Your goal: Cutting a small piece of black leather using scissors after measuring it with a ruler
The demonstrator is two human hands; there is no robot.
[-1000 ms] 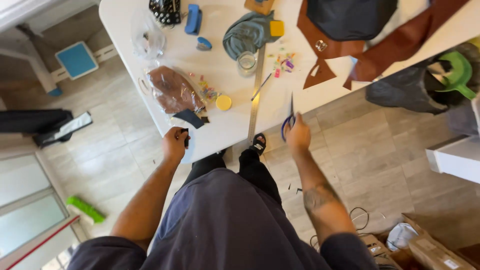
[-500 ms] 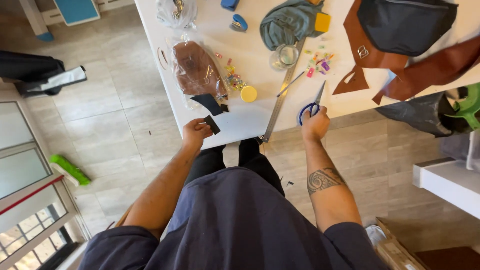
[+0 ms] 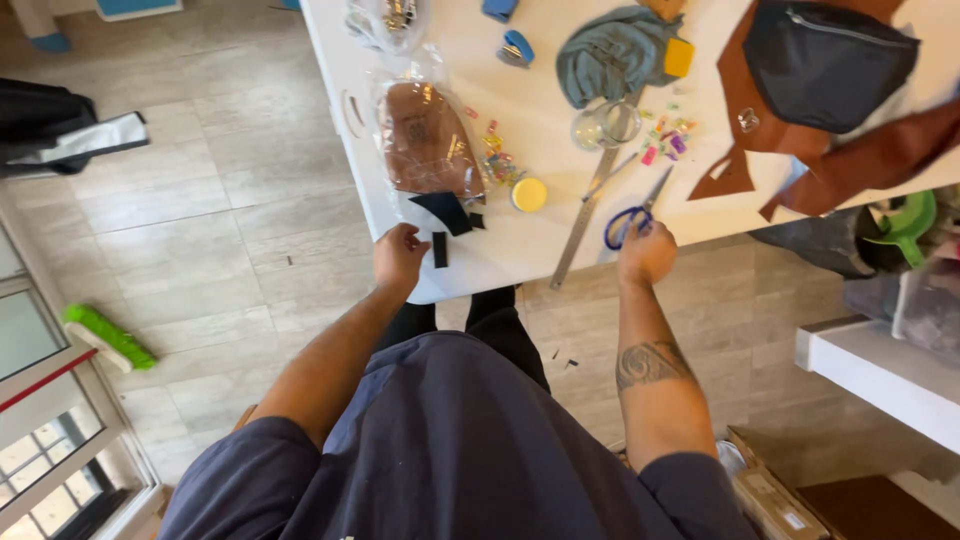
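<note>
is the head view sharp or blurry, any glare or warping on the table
Head view: mostly sharp, slight softness at the left hand and right hand; even daylight, the white table bright but not blown out; glare on the clear plastic bag; wide-angle lens bends the table edges.

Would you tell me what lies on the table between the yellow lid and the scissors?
In the head view, a metal ruler lies between the yellow lid and scissors.
</note>
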